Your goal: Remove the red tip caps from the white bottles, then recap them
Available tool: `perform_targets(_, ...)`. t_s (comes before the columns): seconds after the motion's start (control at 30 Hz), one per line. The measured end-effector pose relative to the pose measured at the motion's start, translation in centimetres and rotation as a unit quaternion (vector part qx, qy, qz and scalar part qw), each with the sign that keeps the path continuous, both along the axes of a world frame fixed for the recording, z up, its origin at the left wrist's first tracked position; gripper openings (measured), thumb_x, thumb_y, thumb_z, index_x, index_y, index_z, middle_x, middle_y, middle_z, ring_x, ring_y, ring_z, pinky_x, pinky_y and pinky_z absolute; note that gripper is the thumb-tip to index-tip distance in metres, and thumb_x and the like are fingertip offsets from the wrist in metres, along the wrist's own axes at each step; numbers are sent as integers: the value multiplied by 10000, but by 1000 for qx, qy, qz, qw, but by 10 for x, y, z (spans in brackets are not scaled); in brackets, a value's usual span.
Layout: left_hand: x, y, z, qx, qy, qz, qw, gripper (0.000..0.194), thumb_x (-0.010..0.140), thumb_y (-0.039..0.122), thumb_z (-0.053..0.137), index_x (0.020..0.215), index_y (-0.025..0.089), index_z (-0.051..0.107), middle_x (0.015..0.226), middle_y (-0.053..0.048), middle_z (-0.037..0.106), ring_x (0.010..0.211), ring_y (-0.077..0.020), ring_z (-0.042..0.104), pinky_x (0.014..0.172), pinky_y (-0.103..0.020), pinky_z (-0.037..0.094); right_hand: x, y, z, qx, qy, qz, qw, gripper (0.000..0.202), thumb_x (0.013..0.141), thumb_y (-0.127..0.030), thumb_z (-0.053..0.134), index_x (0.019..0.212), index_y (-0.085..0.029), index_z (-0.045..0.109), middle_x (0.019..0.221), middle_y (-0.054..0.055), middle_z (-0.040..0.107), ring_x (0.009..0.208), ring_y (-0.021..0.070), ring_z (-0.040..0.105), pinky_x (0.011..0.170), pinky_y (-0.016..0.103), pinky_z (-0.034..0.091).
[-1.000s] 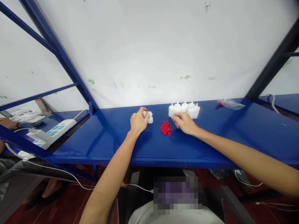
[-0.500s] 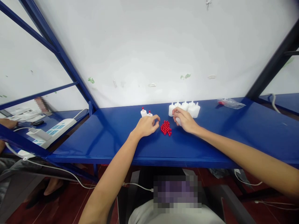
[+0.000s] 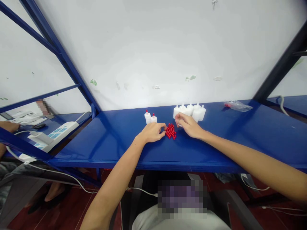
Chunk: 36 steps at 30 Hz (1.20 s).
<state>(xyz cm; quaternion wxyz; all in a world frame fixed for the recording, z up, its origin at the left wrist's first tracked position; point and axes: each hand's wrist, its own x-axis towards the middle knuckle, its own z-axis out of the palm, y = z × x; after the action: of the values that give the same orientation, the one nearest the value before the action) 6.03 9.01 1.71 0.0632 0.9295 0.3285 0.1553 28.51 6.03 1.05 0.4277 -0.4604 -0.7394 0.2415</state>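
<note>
My left hand (image 3: pixel 153 131) is at the left edge of a pile of small red caps (image 3: pixel 171 131). Its thumb and forefinger are curved and slightly apart, with the tips against the outermost caps. Opposite, my right hand (image 3: pixel 188 125) is closed around a small white bottle (image 3: pixel 180 125), mostly hidden by the fingers. Behind my left hand stand two white bottles, one (image 3: pixel 147 118) and another (image 3: pixel 153 119), each with a red cap on its nozzle. A group of several white bottles (image 3: pixel 199 113) with bare nozzles stands behind my right hand.
A clear plastic bag (image 3: pixel 240 106) with something red in it lies at the back right of the blue table (image 3: pixel 115 137). Blue frame posts (image 3: pixel 69 67) rise at the left. A white power strip (image 3: pixel 57 135) and another person's hand (image 3: pixel 8 126) are at the far left.
My left hand has moved slightly right and down to the edge of the red pile, uncovering more of the two capped bottles. My right hand has shifted a little left with its bottle.
</note>
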Motion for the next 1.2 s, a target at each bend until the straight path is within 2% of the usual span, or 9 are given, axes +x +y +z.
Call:
perform_targets(0.17,8,-7,1,33,-115,4,993,175,923,297,524,1003,199,645,590,44,530,551,-114,496,568,-235,325,-2,-4,1,-11,9,51,999,234,915,-344,395,757,-204,497,640,-13,525,642,164,499,658,311,368)
perform_targets(0.33,23,-16,-2,-7,-232,-71,970,183,949,303,519,1012,177,636,559,74,432,506,-76,414,557,-204,336,-5,-7,1,-18,32,118,992,252,930,-390,425,794,-197,512,664,-13,512,640,157,478,629,301,362)
perform_targets(0.47,27,-18,-5,-22,-282,-87,955,154,941,263,531,1007,167,632,577,77,427,498,-61,380,554,-194,340,-6,-8,0,-20,40,130,991,263,937,-412,454,800,-196,514,666,-15,517,626,150,475,618,296,363)
perform_targets(0.67,28,-16,-8,-42,-299,-88,949,186,951,298,523,1024,169,636,571,73,443,484,-66,376,534,-200,344,-6,-7,-1,-37,54,148,987,269,946,-401,439,786,-197,511,648,-18,506,608,145,470,602,288,368)
perform_targets(0.83,31,-16,-10,-83,-291,-95,948,163,936,292,545,995,169,635,558,71,470,478,-68,398,524,-200,349,-6,-9,0,-44,75,157,984,160,903,-315,469,812,-197,526,654,-20,524,574,141,468,574,287,369)
perform_targets(0.97,32,-17,-8,-90,-313,-87,941,137,922,269,552,981,168,624,541,80,450,473,-66,397,519,-195,345,-6,-9,2,-10,32,129,991,186,915,-319,438,797,-197,513,628,-26,509,576,146,470,589,295,355)
perform_targets(1.2,30,-17,-8,-67,-290,-89,950,119,904,238,549,971,174,624,540,90,405,478,-64,376,535,-195,341,-5,-9,4,22,-71,92,993,220,920,-365,410,792,-203,485,617,-31,496,570,151,450,586,295,311)
